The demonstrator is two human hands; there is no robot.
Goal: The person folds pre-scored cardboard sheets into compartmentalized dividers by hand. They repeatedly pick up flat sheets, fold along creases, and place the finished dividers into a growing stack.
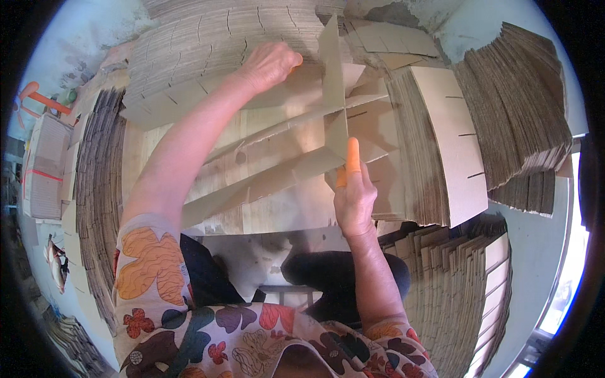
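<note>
Left hand (270, 66) is bent at the wrist with its fingers curled, by the big stack (189, 60) of cards at the back; most of its fingertips are hidden, so you cannot tell if it holds anything. At the far left, an orange thing (47, 99) is hard to make out, and a pale box (45, 167) with a red band sits below it. Next comes a dark stack (97, 164), partly hidden by the flowery sleeve (151, 258). In the middle, over the table (290, 217), are a far strip (271, 131) and a near strip (252, 189); the left arm hides where the far one ends. Both slant up to the right and meet the cross strip (333, 69), which stands up just right of the left hand. Right hand (356, 198) pinches the cross strip's near end with orange-tipped fingers, and some of those fingers are hidden. Right of it lie a pale-topped stack (450, 126), a low stack (441, 271) and, farthest, a tall stack (513, 107). The dark edge cuts off the bright gap (567, 252) there.
</note>
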